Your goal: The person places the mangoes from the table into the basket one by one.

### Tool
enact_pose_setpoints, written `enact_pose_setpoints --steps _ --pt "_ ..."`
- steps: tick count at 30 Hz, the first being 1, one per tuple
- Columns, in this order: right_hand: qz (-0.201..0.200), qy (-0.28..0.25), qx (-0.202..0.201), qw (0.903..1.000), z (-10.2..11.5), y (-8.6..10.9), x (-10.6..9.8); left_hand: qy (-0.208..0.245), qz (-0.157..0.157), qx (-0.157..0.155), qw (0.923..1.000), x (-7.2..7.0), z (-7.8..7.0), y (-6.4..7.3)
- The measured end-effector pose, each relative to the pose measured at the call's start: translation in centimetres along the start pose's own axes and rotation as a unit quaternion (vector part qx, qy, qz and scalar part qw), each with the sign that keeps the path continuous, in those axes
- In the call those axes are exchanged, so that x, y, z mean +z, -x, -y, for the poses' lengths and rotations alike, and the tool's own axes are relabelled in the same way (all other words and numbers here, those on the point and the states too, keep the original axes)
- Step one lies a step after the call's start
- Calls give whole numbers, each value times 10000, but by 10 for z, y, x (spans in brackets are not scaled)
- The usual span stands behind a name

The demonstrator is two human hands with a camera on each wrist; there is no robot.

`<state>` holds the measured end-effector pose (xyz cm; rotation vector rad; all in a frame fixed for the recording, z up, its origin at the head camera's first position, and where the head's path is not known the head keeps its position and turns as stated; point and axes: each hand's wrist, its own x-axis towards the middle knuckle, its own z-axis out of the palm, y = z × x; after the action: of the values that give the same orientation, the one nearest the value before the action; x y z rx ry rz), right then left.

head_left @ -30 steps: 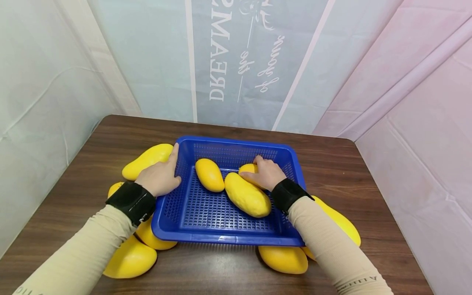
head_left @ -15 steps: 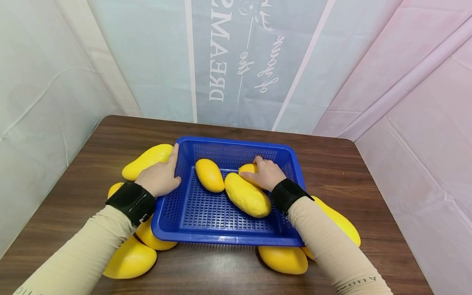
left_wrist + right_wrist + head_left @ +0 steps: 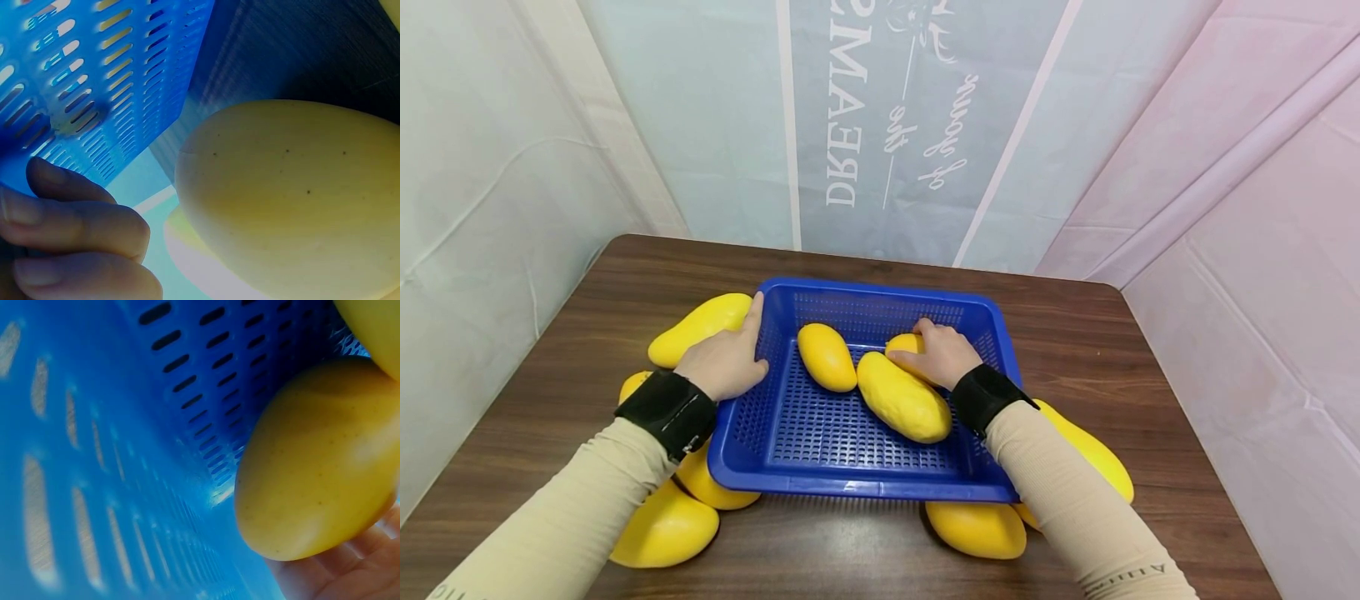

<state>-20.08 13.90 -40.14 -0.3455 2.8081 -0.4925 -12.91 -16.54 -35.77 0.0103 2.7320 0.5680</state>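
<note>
A blue perforated plastic basket [image 3: 865, 484] sits on the table with several mangoes around it. My left hand [image 3: 722, 364] grips its left rim, thumb over the inner side and index finger stretched along the edge. Curled fingers [image 3: 81, 234] lie against the basket's outer wall in the left wrist view. Inside the basket, my right hand [image 3: 942, 357] holds a yellow mango [image 3: 904, 342], partly hidden by the hand; in the right wrist view the fingers lie against that mango [image 3: 319, 469]. Two more mangoes lie in the basket: a smooth one [image 3: 827, 357] and a longer, bumpy one [image 3: 903, 397].
Left of the basket lie a long mango [image 3: 700, 330] and several others, including one at the front left [image 3: 666, 525]. At the right are a mango [image 3: 977, 528] by the front rim and a long one [image 3: 1093, 454] partly under the sleeve. Fabric walls surround the brown table [image 3: 1075, 333].
</note>
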Motion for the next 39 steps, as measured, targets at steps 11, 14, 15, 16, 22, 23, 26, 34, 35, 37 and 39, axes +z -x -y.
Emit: enact_pose_setpoints --steps 11,14,15,16,22,23,26,34,35,37,39 --pt "-37 -1 -3 10000 2 2 0 -7 -14 9 10000 1 1 -1" --pt "-43 -7 -28 10000 2 2 0 -12 -20 17 10000 1 1 -1" --pt "-51 -5 -38 10000 2 2 0 -11 -22 19 10000 1 1 -1" --pt "-60 -5 -45 10000 2 2 0 -6 -23 20 10000 1 1 -1" --pt "-120 -24 -108 9999 2 3 -2 34 -2 29 10000 0 1 0" --pt "-131 -22 -114 9998 3 3 -2 37 6 25 10000 1 1 0" --pt "-187 6 -161 9997 3 4 -4 39 3 26 10000 1 1 0" --pt "-295 19 -243 9993 5 7 -10 34 -3 -2 10000 0 -1 1" --pt "-301 25 -253 9992 5 8 -10 35 -2 -1 10000 -1 -1 1" --pt "-310 38 -279 9991 5 8 -12 39 2 0 10000 -1 -1 1" --pt "-308 56 -300 9991 5 9 -13 40 -5 2 10000 -1 -1 2"
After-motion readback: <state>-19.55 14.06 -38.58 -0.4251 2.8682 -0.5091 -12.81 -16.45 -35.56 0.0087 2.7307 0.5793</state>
